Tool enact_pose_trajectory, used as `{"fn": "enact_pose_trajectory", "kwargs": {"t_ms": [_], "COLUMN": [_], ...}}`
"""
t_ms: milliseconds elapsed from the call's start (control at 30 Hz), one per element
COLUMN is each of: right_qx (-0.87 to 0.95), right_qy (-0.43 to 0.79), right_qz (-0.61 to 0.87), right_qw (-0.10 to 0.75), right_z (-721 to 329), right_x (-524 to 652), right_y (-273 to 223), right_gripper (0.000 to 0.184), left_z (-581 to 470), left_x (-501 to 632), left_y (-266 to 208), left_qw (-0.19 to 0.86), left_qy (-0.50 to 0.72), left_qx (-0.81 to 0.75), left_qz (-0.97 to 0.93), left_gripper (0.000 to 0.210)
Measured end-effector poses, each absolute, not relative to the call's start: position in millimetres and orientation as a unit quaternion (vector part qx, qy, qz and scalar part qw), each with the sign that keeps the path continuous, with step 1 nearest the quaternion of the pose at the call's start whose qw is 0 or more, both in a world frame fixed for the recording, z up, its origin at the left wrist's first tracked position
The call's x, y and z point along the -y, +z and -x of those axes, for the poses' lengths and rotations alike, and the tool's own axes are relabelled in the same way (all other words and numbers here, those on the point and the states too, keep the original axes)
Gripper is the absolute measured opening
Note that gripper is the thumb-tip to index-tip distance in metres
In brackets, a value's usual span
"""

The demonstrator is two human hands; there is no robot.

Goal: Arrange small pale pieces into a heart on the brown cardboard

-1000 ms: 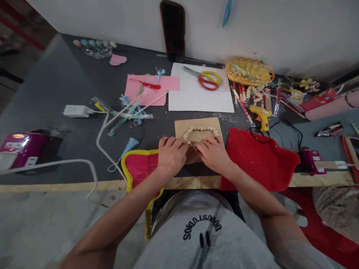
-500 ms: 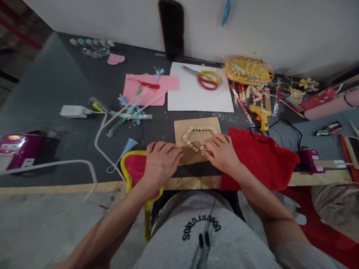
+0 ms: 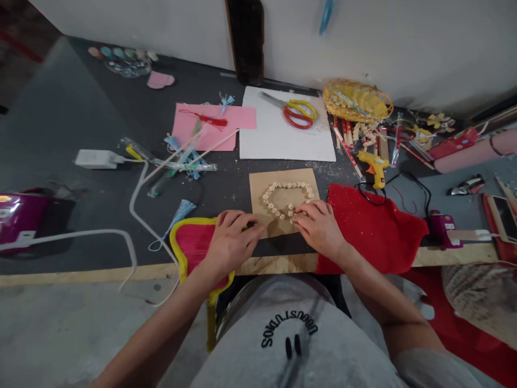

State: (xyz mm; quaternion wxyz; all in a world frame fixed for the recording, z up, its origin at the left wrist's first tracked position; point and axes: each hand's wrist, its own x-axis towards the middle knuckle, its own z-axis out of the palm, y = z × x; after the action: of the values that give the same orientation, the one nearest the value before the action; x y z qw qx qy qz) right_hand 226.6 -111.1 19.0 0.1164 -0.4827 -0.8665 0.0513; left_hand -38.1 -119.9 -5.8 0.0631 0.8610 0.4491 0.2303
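Currently, the beaded strand (image 3: pixel 271 206) lay looped on brown card (image 3: pixel 257 186) near the tabletop's (image 3: pixel 220 191) front edge. The right hand (image 3: pixel 321 229) pinched its near end between thumb and fingers; the left hand (image 3: pixel 232 237) was curled by the card's left edge, its fingertip closure indeterminable. Red cloth (image 3: pixel 367 231) overlapped the front edge, right of the card.

We see that our right hand (image 3: pixel 321 227) pinches one end of the pale bead strand (image 3: pixel 271 206), which lies in a curved shape on the brown sheet (image 3: pixel 259 186). Our left hand (image 3: pixel 231 236) is at the left edge of this sheet, with the fingers loosely bent. Farther away, the scissors (image 3: pixel 286 105) lie upon the white board (image 3: pixel 278 143), and the yellow glue gun (image 3: pixel 378 168) rests near the red cloth (image 3: pixel 371 231).
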Motion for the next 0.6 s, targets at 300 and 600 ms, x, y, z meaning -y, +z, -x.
{"fn": "enact_pose_trajectory", "kwargs": {"t_ms": [300,600], "right_qx": [0.871,0.875], "right_qy": [0.055,0.064], "right_qz": [0.473,0.469], "right_qw": [0.120,0.105], "right_z": [-227.0,-225.2], "right_x": [108.9,106.9], "right_y": [14.6,21.7], "right_gripper": [0.010,0.011], "left_z": [38.2,38.5], "left_x": [118.9,118.8], "left_y": [-6.9,-8.0], "left_qw": [0.048,0.061], "left_qy": [0.240,0.240], "left_qx": [-0.440,-0.443], "left_qz": [-0.864,-0.862], "left_gripper": [0.018,0.019]}}
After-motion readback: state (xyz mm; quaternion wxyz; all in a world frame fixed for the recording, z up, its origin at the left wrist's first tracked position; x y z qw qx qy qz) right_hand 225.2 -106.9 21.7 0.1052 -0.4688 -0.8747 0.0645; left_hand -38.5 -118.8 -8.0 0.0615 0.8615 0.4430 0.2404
